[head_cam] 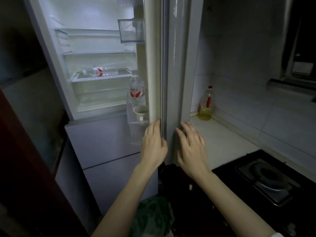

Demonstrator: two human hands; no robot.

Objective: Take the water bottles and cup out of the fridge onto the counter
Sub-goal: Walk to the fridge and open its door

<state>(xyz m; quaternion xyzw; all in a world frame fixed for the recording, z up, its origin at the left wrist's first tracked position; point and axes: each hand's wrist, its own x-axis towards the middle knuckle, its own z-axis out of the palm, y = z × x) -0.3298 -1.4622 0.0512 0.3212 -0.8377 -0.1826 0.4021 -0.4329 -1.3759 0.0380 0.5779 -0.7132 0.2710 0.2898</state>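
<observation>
The fridge stands open, its door (172, 65) swung out edge-on toward me. One clear water bottle (100, 71) with a red label lies on its side on a lower shelf. A second bottle (136, 89) stands upright in the door's bottom bin, and a white cup (141, 112) sits just in front of it in the same bin. My left hand (153, 142) lies with straight fingers against the inner edge of the door. My right hand (191, 146) lies flat against the door's outer side. Neither hand holds anything.
A white counter (222, 139) runs to the right of the door, with a bottle of yellow oil (206, 105) in its back corner. A black gas hob (266, 178) sits at the counter's near end. A clear door bin (131, 30) hangs higher up.
</observation>
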